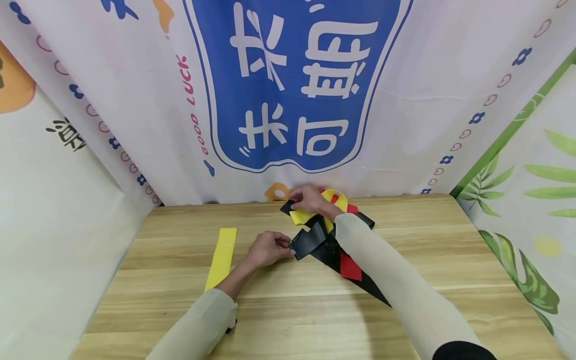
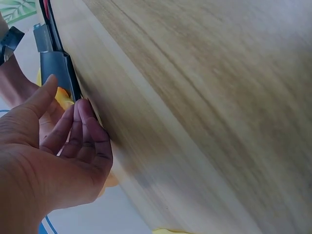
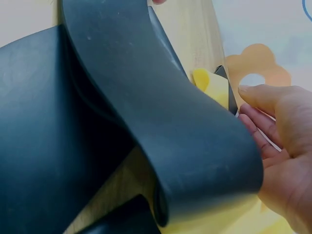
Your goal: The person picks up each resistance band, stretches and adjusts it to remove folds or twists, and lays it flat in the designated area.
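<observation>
Flat rubbery bands in black, yellow and red lie heaped near the back of the table. My left hand (image 1: 269,248) is at the folded end of a black band (image 1: 309,241). In the left wrist view its bent fingertips reach the band's edge, and the thumb stands apart from them. At the heap's far left, my right hand (image 1: 310,199) pinches the tip of another black strip (image 1: 287,207), beside a looped yellow band (image 1: 335,196). A wide black band (image 3: 161,107) covers much of the right wrist view, hiding part of the heap.
A separate yellow strip (image 1: 221,257) lies flat on the wooden table (image 1: 288,320), left of my left hand. A red band (image 1: 350,267) crosses a black one under my right forearm. The printed curtain (image 1: 405,150) hangs along the table's back edge.
</observation>
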`<act>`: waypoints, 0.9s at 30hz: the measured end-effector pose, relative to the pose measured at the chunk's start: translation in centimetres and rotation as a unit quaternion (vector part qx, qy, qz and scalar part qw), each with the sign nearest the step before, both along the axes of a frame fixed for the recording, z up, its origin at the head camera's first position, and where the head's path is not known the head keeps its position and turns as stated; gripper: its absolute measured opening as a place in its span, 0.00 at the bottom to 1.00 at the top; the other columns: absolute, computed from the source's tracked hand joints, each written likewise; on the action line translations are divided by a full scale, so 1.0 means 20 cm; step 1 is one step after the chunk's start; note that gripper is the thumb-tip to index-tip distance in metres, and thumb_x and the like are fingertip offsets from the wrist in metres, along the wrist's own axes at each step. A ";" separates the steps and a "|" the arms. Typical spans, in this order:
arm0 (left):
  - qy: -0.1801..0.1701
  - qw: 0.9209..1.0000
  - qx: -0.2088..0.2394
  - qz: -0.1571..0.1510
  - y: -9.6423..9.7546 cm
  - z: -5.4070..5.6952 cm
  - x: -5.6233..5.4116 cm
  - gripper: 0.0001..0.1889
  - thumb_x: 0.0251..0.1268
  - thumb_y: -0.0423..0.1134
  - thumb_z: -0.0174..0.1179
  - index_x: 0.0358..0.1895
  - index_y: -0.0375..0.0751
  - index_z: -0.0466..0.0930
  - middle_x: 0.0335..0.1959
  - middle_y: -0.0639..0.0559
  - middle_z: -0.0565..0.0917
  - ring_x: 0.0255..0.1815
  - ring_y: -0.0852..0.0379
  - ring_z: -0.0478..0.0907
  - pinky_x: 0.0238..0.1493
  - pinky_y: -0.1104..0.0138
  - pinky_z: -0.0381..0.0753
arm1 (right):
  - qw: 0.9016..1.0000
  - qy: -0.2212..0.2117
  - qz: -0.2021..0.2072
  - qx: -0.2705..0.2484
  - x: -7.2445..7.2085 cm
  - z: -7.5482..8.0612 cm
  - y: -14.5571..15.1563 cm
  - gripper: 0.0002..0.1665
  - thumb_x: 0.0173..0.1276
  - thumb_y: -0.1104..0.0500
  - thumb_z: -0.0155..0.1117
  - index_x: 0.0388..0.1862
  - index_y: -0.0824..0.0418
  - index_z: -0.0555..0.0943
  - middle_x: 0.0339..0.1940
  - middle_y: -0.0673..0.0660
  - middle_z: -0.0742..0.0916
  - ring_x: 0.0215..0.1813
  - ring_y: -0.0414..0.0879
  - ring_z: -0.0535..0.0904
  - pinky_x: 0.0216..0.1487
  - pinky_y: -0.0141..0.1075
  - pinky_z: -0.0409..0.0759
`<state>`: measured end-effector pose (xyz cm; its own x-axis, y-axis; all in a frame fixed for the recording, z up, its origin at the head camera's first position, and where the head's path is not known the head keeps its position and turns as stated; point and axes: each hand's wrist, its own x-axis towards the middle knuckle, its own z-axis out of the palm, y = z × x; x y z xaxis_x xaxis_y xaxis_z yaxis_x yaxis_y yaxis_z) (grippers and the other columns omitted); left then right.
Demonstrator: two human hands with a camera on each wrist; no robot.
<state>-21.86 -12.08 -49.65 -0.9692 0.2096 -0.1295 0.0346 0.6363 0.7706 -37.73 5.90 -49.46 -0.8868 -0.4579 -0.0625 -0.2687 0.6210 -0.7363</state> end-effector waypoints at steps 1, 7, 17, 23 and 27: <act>0.000 1.000 -0.003 0.000 0.00 0.00 0.00 0.17 0.59 0.37 0.80 0.50 0.36 0.90 0.38 0.51 0.89 0.38 0.58 0.85 0.44 0.63 0.87 | 1.000 0.005 0.002 0.007 0.00 -0.01 0.00 0.20 0.71 0.65 0.74 0.62 0.62 0.87 0.58 0.59 0.90 0.59 0.53 0.84 0.66 0.45 0.82; 0.007 1.000 -0.017 -0.001 0.01 0.00 -0.01 0.18 0.59 0.37 0.80 0.51 0.36 0.90 0.37 0.52 0.89 0.38 0.59 0.83 0.43 0.63 0.85 | 1.000 0.020 0.004 0.022 -0.01 -0.04 0.00 0.20 0.72 0.65 0.73 0.62 0.61 0.87 0.57 0.58 0.89 0.58 0.53 0.84 0.67 0.45 0.81; 0.017 0.999 -0.046 -0.002 0.01 -0.01 -0.01 0.14 0.58 0.39 0.80 0.46 0.40 0.92 0.31 0.55 0.86 0.32 0.61 0.79 0.35 0.68 0.78 | 1.000 0.009 -0.005 0.017 -0.02 -0.06 -0.01 0.21 0.71 0.66 0.74 0.61 0.59 0.88 0.56 0.57 0.89 0.55 0.52 0.83 0.65 0.45 0.81; 0.028 0.998 -0.052 0.000 0.01 -0.03 -0.02 0.10 0.58 0.38 0.81 0.40 0.42 0.92 0.29 0.56 0.86 0.30 0.62 0.78 0.33 0.68 0.77 | 1.000 0.013 0.000 0.016 -0.02 -0.06 -0.03 0.21 0.71 0.66 0.74 0.61 0.59 0.87 0.55 0.58 0.89 0.54 0.53 0.82 0.64 0.45 0.82; 0.029 0.998 -0.059 0.002 0.02 -0.03 -0.02 0.10 0.57 0.39 0.81 0.40 0.43 0.92 0.29 0.57 0.86 0.31 0.61 0.78 0.34 0.67 0.77 | 1.000 0.012 0.000 0.013 -0.02 -0.05 -0.04 0.20 0.70 0.67 0.74 0.61 0.60 0.88 0.53 0.57 0.88 0.52 0.52 0.82 0.62 0.44 0.83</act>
<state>-22.30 -11.76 -50.21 -0.9764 0.1930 -0.0975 0.0741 0.7223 0.6876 -38.06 5.19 -50.54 -0.8879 -0.4569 -0.0533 -0.2864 0.6398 -0.7132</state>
